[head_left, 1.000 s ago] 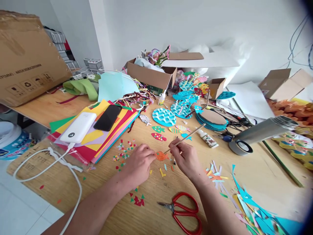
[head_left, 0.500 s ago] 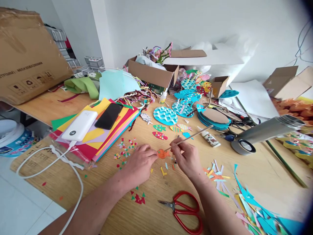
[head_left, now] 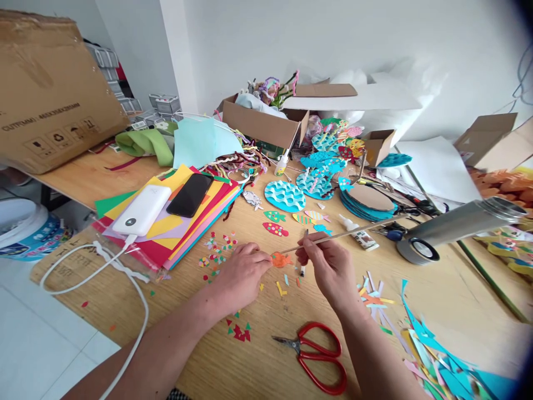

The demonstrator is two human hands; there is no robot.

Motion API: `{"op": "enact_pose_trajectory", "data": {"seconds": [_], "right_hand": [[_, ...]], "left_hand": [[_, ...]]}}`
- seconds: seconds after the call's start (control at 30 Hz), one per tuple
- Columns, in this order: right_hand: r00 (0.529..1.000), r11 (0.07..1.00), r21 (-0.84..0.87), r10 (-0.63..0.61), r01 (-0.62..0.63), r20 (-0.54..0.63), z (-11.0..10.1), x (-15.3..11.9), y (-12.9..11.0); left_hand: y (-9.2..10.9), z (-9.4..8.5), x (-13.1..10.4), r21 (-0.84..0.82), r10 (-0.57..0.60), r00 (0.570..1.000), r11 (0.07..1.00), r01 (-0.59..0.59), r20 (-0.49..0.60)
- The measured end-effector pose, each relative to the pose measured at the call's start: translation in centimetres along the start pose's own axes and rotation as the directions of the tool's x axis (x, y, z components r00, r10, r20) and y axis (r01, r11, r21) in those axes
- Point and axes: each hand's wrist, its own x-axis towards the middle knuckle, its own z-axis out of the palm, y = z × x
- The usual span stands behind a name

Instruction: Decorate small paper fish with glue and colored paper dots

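Fish [head_left: 281,260] (on table [head_left: 216,369]) beyond scissors [head_left: 296,346]

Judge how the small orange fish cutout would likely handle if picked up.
The orange fish cutout looks thin, so it is probably very light and easily bent. Lying flat by the left hand, it seems unlikely to roll, but might slide if nudged.

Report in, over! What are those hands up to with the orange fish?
Left hand at orange fish's edge. Right hand holds stick, tip at the fish. Scissors nearby, not covering it. Over.
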Motion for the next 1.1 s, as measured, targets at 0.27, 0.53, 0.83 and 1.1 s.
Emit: {"op": "enact_pose_trajectory", "data": {"seconds": [0.27,0.53,0.83,1.1], "right_hand": [[0.966,0.969,-0.163,-0.152,0.188,0.21,2.8,-3.6,-0.4],[0.887,0.844,-0.317,-0.335,0.432,0.317,4.1,-3.8,0.5],[0.888,0.839,-0.33,-0.332,0.432,0.319,4.1,-3.7,0.8],[0.906,0.868,-0.282,-0.346,0.408,0.243,3.9,-3.9,0.9]], "left_hand": [[-1.1,0.0,0.0,-0.127,-0.008,0.998,0.992,0.0,-0.062],[-1.7,0.0,0.0,-0.145,-0.032,0.991,0.989,0.013,-0.131],[-1.4,-0.3,0.1,-0.136,-0.048,0.989,0.99,0.029,-0.139],[-1.7,0.0,0.1,-0.142,-0.041,0.988,0.99,0.019,-0.15]]}}
